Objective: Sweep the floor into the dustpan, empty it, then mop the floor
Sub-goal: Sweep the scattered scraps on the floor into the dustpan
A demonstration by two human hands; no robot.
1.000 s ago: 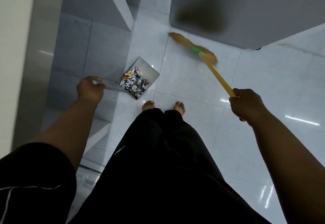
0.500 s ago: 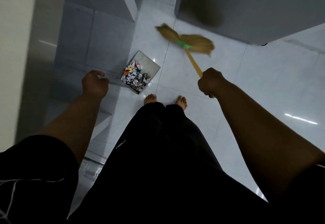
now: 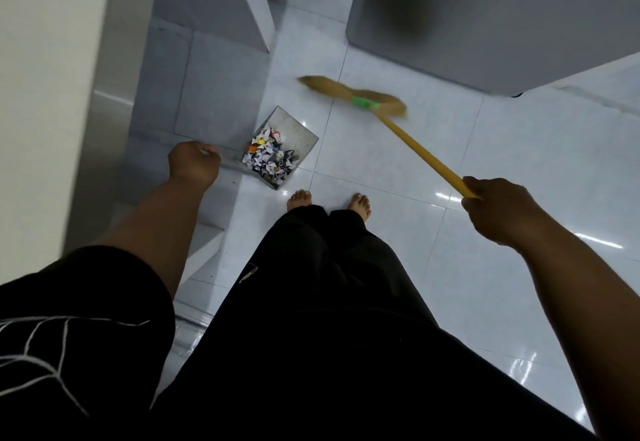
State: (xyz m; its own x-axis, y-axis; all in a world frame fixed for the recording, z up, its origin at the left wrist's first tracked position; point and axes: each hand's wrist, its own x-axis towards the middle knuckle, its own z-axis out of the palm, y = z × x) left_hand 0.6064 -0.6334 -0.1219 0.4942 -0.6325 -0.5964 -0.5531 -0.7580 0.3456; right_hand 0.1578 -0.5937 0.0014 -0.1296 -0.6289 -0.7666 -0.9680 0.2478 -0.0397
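Compared with half a second earlier, the broom (image 3: 401, 132) shows more of its yellow handle, because the right hand (image 3: 498, 208) has drawn back to the right. Its long axis runs diagonally from this hand up and left to the blurred straw head, whose tips point left, low over the white floor (image 3: 519, 149) beyond the dustpan (image 3: 296, 128). The right hand is closed firmly around the handle end. The dustpan is just ahead of the left foot (image 3: 300, 198), mouth facing the broom, with paper scraps (image 3: 270, 158) heaped at its back. The left hand (image 3: 194, 163) grips its handle with curled fingers. I judge that sweeping is nearly finished: the next move calls for a short pull of the bristles into the mouth, then carrying the pan level to empty it
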